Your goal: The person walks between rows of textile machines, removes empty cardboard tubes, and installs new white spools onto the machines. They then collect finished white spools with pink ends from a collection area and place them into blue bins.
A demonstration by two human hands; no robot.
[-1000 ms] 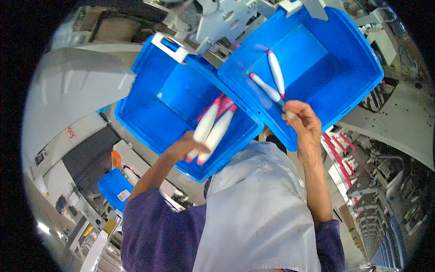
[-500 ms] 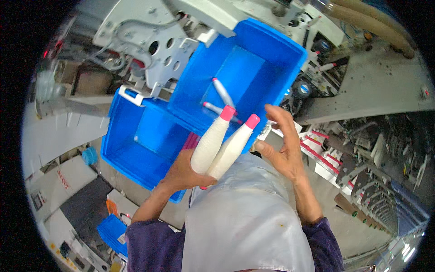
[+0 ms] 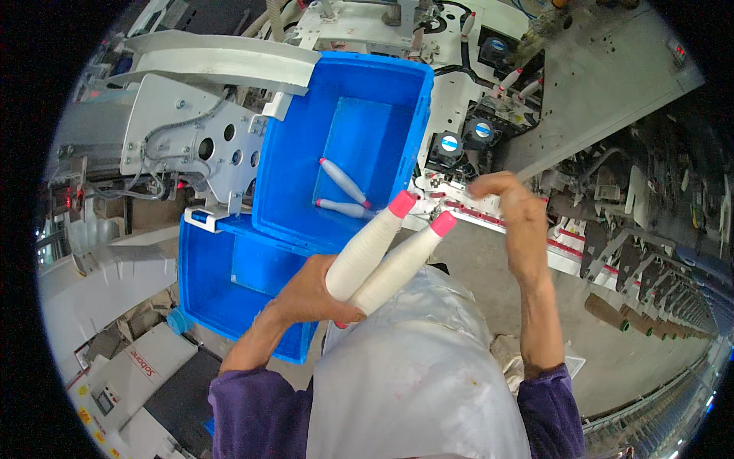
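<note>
Head view showed the left hand [image 3: 310, 294] closed around two white yarn-wound bobbins with pink tips [image 3: 382, 256], which half a second before had sat lower and nearer the bins; they now stood lifted clear, angled up and to the right over the pale apron [image 3: 413, 375]. That lift suggested the pair had been taken out for use at the machine. The right hand [image 3: 508, 203] had risen too, empty, fingers loosely curled near the machine's red-and-white rail [image 3: 489, 218]. Beyond, the upper blue plastic bin [image 3: 405, 107] held two more white bobbins [image 3: 344, 191]; the lower blue bin [image 3: 206, 268] showed nothing in its visible part.
</note>
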